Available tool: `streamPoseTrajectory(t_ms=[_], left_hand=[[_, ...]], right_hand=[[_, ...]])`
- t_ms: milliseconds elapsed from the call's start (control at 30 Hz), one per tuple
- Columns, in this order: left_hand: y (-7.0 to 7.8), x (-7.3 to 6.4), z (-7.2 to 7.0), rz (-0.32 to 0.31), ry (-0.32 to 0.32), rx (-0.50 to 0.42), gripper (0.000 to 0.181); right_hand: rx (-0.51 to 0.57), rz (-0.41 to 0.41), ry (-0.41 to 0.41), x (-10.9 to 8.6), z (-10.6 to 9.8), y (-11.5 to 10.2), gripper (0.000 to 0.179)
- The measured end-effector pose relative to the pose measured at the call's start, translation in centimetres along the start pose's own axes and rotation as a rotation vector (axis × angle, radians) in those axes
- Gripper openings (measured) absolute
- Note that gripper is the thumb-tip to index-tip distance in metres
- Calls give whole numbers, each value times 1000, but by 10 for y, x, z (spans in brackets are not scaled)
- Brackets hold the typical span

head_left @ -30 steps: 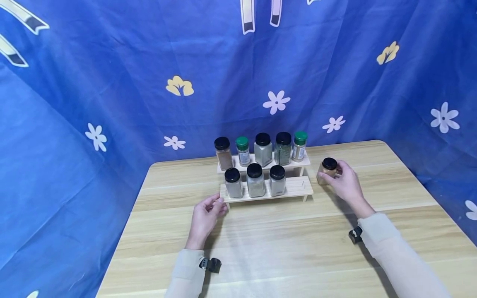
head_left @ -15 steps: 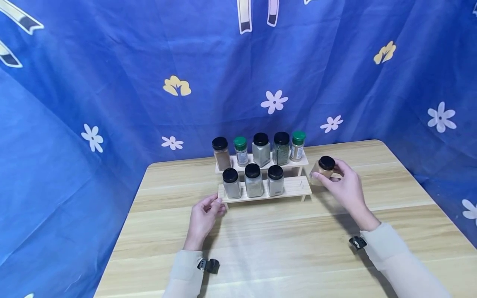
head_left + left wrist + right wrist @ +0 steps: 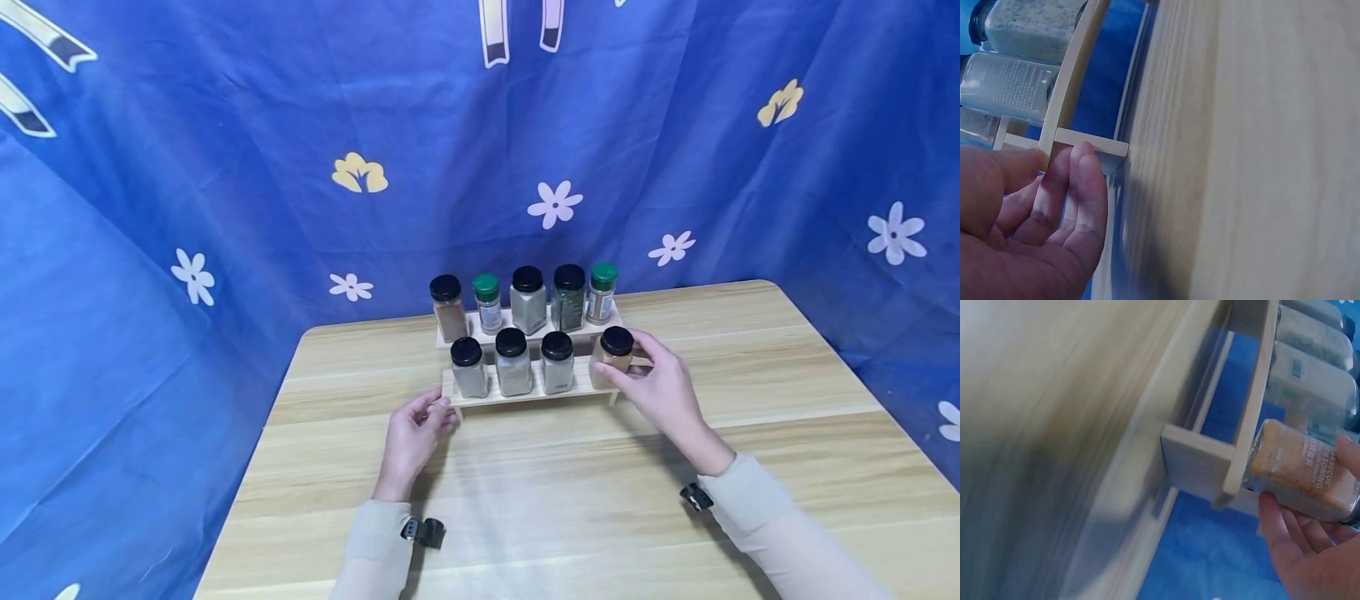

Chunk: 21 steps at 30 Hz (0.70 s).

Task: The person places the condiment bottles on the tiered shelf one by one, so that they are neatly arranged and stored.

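A two-tier wooden spice rack (image 3: 540,395) stands at the back of the table. My right hand (image 3: 663,390) grips a square, black-lidded seasoning jar (image 3: 611,362) at the right end of the lower tier. In the right wrist view this seasoning jar (image 3: 1304,469) shows orange-brown contents and printed lettering, its base right at the shelf. With thumb above and fingers beneath, my left hand (image 3: 412,437) pinches the left end of the lower shelf; the left wrist view shows the left hand (image 3: 1041,219) close to the shelf's leg (image 3: 1094,141).
Left of the held jar, three black-lidded jars, one of them a pale jar (image 3: 557,367), share the lower tier. Several jars line the upper tier, among them a green-capped bottle (image 3: 602,293) at its right end. A blue patterned cloth (image 3: 450,167) hangs behind the wooden table (image 3: 540,500).
My right hand has carried the seasoning jar leftward from beside the rack to the right end of the lower tier. The left hand keeps its hold on the shelf end.
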<state>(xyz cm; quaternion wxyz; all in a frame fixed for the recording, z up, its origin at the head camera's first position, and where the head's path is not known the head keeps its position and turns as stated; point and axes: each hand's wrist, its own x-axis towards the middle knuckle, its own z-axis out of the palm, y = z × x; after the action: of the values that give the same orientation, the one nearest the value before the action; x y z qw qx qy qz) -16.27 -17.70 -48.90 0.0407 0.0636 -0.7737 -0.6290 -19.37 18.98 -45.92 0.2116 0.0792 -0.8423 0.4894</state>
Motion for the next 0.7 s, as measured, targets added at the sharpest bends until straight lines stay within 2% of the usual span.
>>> streamPoseTrajectory(t_ms=[233,367,533,633,700], left_hand=[[3,1,-2,-20,0,31,38],[5,3,-4,-23,-13,84,38],[7,2,-7,-13,-24,236,41],[10,2,-12,40,-54,389,42],[14,1,-16,105,-84,524,44]], right_hand=[[4,-40,0,-1,12,-6,55],[-5,-52,-5,-1,15,-7,55],[-4,-56,-81,-3,13,-6,63],[-65,-24,-148,-8,5,-4,76],[-147,-14,-176,-14,-3,-2,86]])
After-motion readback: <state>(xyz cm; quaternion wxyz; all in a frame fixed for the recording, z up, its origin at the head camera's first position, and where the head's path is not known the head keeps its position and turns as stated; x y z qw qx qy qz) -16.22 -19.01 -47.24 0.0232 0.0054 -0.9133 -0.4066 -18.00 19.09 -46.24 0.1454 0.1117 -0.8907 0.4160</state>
